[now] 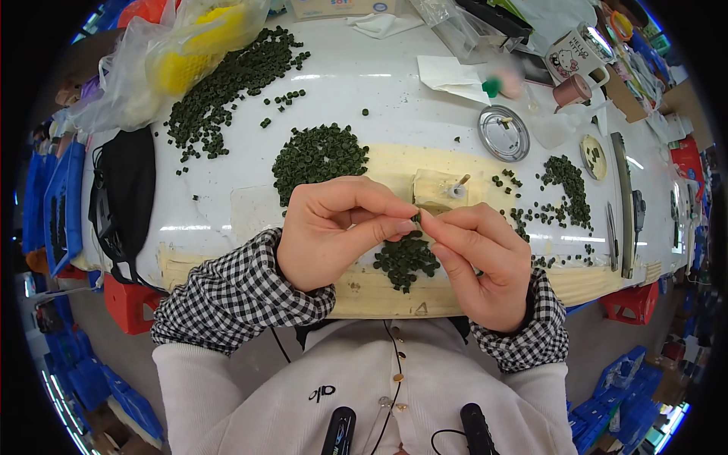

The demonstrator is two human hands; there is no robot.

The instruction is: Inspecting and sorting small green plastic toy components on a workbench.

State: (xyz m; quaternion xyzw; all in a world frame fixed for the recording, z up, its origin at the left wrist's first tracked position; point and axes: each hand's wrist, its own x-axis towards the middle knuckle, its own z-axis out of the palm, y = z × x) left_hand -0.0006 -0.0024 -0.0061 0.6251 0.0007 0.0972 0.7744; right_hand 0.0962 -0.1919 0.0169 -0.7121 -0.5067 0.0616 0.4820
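My left hand [334, 227] and my right hand [478, 254] meet fingertip to fingertip above the table's near edge, pinching one small dark green piece [416, 218] between them. Right under the hands lies a small heap of the same green pieces [406, 262]. A larger heap [318, 155] sits just beyond my left hand. Behind the fingertips stands a small pale block with a peg [447, 189]. Both wrists wear black-and-white checked cuffs.
A long spread of green pieces [227, 87] runs toward plastic bags [171, 53] at the back left; more pieces [569, 189] lie scattered at the right. A round metal lid [503, 133], a mug [572, 54], paper [455, 76], a black bag [121, 197] and blue crates [61, 205] surround the white table [379, 98].
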